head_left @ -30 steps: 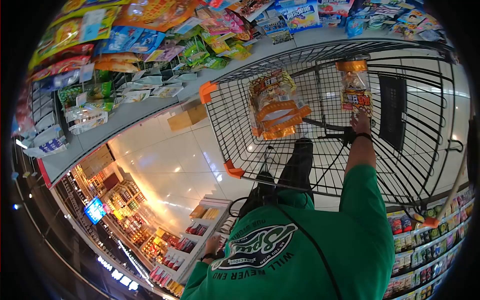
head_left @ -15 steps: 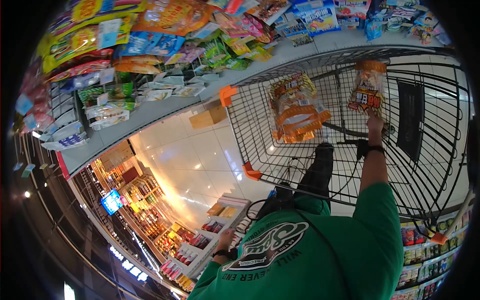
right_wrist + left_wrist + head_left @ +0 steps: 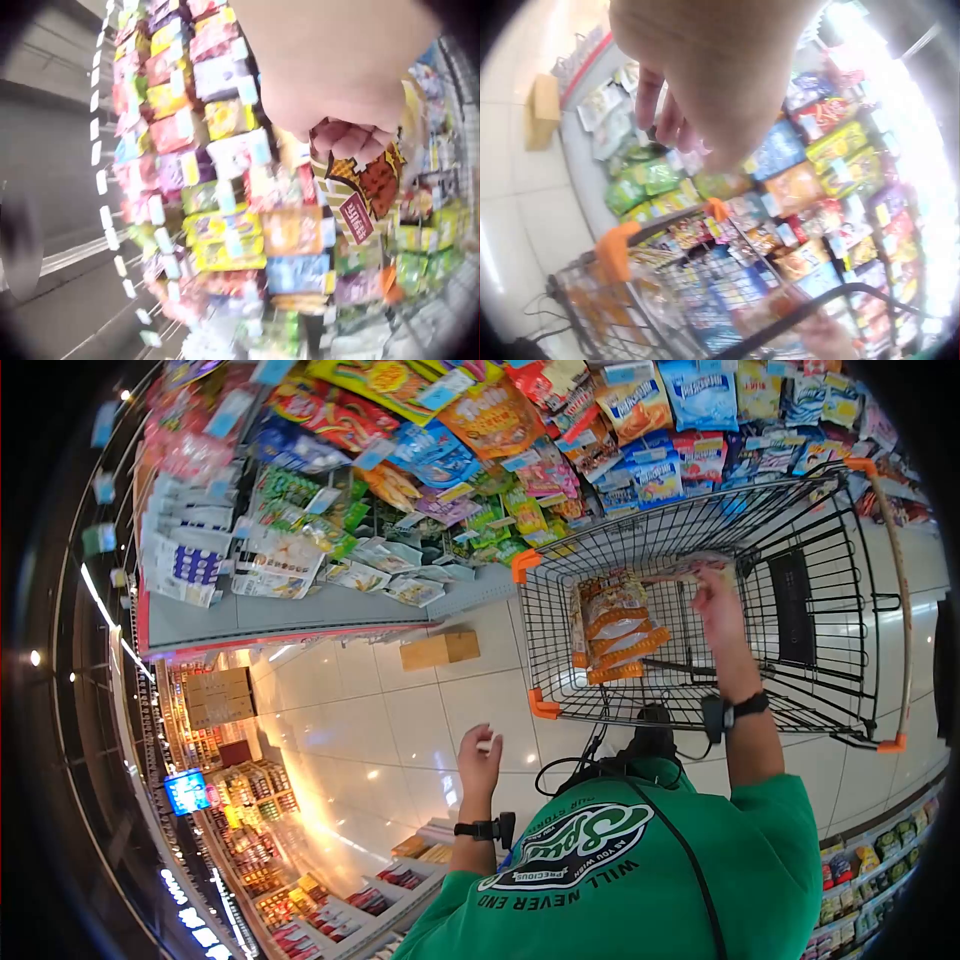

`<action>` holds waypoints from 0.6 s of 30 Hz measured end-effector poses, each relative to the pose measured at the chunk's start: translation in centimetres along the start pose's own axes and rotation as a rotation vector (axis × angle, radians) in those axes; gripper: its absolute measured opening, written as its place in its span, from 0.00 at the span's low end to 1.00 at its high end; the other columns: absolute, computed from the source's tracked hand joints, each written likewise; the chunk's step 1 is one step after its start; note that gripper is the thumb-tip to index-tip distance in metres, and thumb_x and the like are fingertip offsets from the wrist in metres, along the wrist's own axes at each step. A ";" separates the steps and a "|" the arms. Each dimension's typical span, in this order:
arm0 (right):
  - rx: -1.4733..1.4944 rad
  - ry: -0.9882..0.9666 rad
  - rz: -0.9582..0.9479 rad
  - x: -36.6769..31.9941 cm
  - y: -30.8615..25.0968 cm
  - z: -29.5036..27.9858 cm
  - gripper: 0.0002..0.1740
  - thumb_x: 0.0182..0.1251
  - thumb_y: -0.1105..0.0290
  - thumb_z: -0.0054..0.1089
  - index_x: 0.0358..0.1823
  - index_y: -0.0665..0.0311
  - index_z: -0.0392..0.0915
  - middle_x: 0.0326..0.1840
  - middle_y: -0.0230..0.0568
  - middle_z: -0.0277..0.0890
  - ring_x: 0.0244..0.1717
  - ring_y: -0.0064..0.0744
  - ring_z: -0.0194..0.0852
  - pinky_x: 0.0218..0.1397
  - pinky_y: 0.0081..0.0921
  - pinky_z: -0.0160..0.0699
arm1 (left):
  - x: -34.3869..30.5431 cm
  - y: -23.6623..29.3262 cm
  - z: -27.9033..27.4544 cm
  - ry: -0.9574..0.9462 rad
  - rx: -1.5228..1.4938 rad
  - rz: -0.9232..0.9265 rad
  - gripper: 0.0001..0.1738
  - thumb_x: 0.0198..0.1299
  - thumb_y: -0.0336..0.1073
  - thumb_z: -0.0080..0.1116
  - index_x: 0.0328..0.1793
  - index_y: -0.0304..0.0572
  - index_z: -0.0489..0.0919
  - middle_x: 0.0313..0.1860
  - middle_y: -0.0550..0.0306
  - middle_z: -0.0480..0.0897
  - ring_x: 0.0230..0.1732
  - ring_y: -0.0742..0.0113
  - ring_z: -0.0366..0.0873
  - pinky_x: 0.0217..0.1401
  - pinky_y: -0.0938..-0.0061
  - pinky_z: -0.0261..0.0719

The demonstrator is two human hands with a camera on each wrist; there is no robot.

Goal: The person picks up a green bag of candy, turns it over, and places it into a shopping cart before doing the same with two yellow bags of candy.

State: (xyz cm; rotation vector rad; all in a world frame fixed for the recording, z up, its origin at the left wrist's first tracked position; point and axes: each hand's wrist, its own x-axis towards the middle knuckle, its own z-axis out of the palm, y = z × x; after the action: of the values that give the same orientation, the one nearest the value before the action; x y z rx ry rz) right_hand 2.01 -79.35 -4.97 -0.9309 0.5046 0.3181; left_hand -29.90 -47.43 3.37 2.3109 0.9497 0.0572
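My right hand reaches over the wire shopping cart and grips a snack bag with curled fingers. In the right wrist view the bag shows a brown and yellow print; in the head view it appears nearly edge-on beyond the hand. Several snack bags with orange ends lie together inside the cart, toward its left end. My left hand is held out in the air left of the cart, fingers loosely bent, with nothing in it. In the left wrist view, the left hand overlaps the candy shelf behind it.
A display shelf packed with colourful candy bags runs along the far side of the cart. A cardboard box sits on the tiled floor near the shelf's base. More stocked shelves stand at the lower right.
My left hand has risen from beside the body to in front of it. The right hand's bag has tipped from face-on to nearly edge-on. The head view has shifted, showing more shelf.
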 end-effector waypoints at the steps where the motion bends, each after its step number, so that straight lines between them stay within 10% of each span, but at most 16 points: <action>1: -0.079 -0.037 -0.031 -3.4 -0.2 2.0 0.12 0.62 0.60 0.55 0.28 0.61 0.71 0.13 0.29 0.62 0.17 0.23 0.61 0.26 0.21 0.61 | 0.1 1.2 -0.2 -0.032 -0.029 0.101 0.23 0.50 0.36 0.65 0.52 0.39 0.73 0.46 0.51 0.78 0.45 0.63 0.76 0.41 0.72 0.75; 4: -0.185 -0.264 -0.019 -12.4 1.0 6.0 0.13 0.61 0.60 0.55 0.26 0.61 0.71 0.14 0.31 0.65 0.17 0.23 0.63 0.26 0.21 0.63 | 0.2 3.4 -1.4 -0.088 0.026 0.426 0.36 0.45 0.38 0.69 0.61 0.38 0.67 0.58 0.47 0.71 0.60 0.54 0.67 0.59 0.65 0.67; 11: -0.206 -0.678 0.208 -32.0 3.6 13.6 0.13 0.64 0.62 0.52 0.30 0.65 0.73 0.14 0.32 0.65 0.17 0.25 0.65 0.25 0.22 0.67 | -6.0 4.2 -9.8 0.263 -0.325 0.543 0.42 0.41 0.38 0.71 0.64 0.39 0.63 0.61 0.45 0.68 0.62 0.51 0.64 0.63 0.64 0.62; 14: -0.188 -0.910 0.332 -36.8 5.4 14.7 0.13 0.64 0.62 0.52 0.32 0.68 0.73 0.13 0.33 0.65 0.17 0.26 0.65 0.28 0.24 0.68 | -8.7 0.1 -14.5 0.499 -0.574 0.639 0.34 0.42 0.34 0.70 0.58 0.38 0.70 0.54 0.46 0.75 0.56 0.52 0.70 0.59 0.66 0.66; 18: -0.203 -1.013 0.485 -42.4 8.2 16.1 0.15 0.64 0.62 0.51 0.31 0.70 0.73 0.15 0.35 0.67 0.18 0.27 0.66 0.33 0.26 0.69 | -12.4 -6.5 -18.6 0.265 -0.524 0.699 0.17 0.46 0.30 0.66 0.44 0.35 0.78 0.37 0.52 0.81 0.41 0.61 0.77 0.45 0.72 0.74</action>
State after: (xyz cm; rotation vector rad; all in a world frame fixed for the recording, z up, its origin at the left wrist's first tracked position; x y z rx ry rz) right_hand -33.01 -63.33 20.37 -0.7116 -0.2604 1.2166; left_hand -48.03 -41.91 16.87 2.0416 0.1536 0.8140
